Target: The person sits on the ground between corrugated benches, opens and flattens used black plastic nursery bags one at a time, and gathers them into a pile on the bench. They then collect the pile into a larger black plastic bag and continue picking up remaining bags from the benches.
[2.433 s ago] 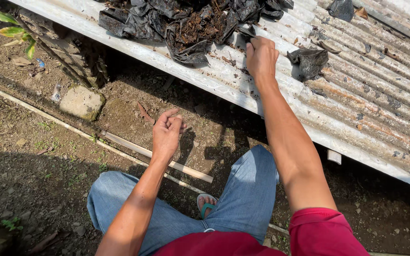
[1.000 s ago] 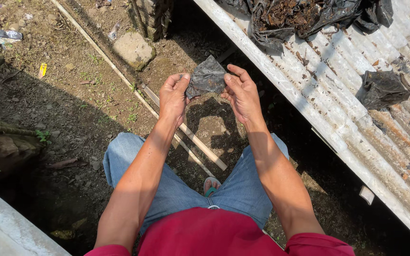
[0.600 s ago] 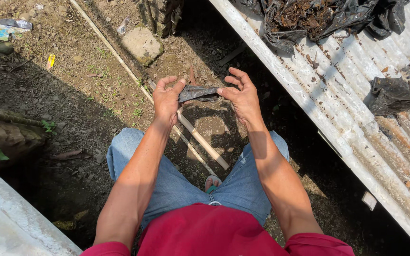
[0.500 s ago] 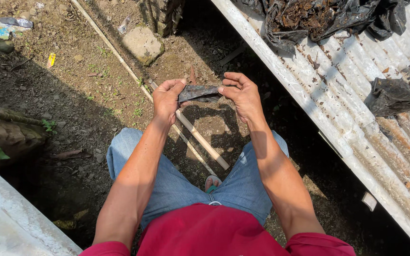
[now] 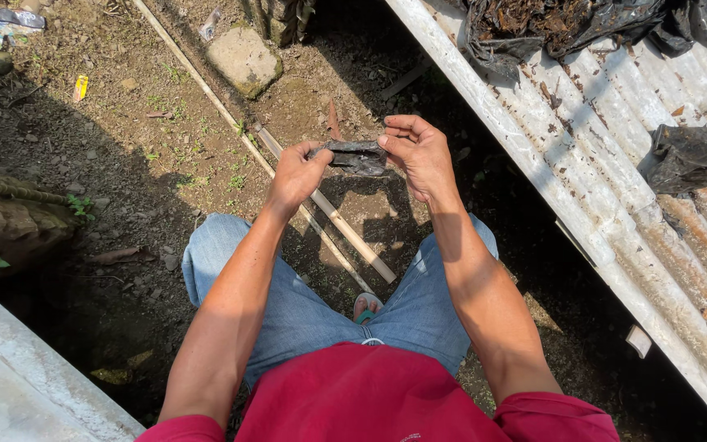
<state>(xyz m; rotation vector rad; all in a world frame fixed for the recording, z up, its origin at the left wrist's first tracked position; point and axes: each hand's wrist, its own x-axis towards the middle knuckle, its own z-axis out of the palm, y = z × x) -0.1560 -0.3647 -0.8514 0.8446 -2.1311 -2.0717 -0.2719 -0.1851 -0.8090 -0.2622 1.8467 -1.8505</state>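
Note:
I hold a small, crumpled black plastic bag [image 5: 355, 155] stretched flat between both hands above my knees. My left hand [image 5: 294, 173] pinches its left end and my right hand [image 5: 416, 152] pinches its right end with thumb and fingers. Another empty black plastic bag [image 5: 685, 153] lies on the rusty corrugated metal sheet [image 5: 615, 213] to my right. A heap of black bags filled with soil and dry debris [image 5: 550, 24] sits at the top of that sheet.
Bare dirt ground lies below, with a thin bamboo stick [image 5: 329, 209] running diagonally under my hands. A flat stone [image 5: 244, 59] sits further up. Litter [image 5: 2, 24] lies at the top left. A pale slab edge [image 5: 18, 385] fills the lower left.
My right hand took a black bag from the metal sheet and brought it in front of me. Both hands now grip it, and it has been pulled from hanging upright to a flat strip.

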